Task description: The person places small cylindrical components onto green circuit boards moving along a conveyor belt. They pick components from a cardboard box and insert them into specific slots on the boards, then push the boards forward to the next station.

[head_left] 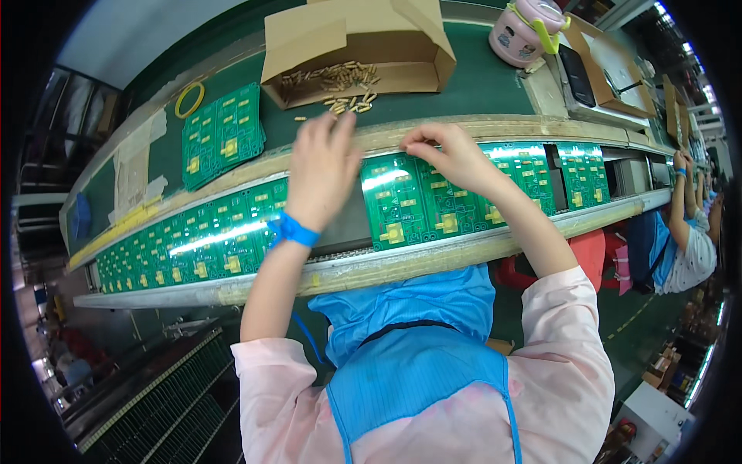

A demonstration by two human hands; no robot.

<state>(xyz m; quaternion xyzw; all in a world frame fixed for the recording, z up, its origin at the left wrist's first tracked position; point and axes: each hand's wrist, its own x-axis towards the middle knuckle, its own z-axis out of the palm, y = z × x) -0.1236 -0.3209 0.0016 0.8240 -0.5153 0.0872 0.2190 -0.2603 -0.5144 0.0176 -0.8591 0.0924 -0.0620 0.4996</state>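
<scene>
My left hand (321, 166), a blue band at its wrist, reaches over the far rail of the conveyor track. Its fingers stretch, slightly blurred, toward a loose pile of small tan cylindrical parts (352, 102) in front of a cardboard box. My right hand (452, 151) is above the far edge of a green circuit board (394, 205), fingers curled and thumb drawn in to a pinch; whatever lies between the fingertips is too small to make out. More green circuit boards (201, 243) with yellow components line the track to the left, and others continue right under my right forearm.
The open cardboard box (417, 73) holds more tan parts. A stack of circuit boards (224, 135) and a yellow tape ring (189, 100) lie at the back left. A pink lidded container (525, 35) and a dark phone-like device (576, 76) stand back right. Another person's arm (680, 193) appears far right.
</scene>
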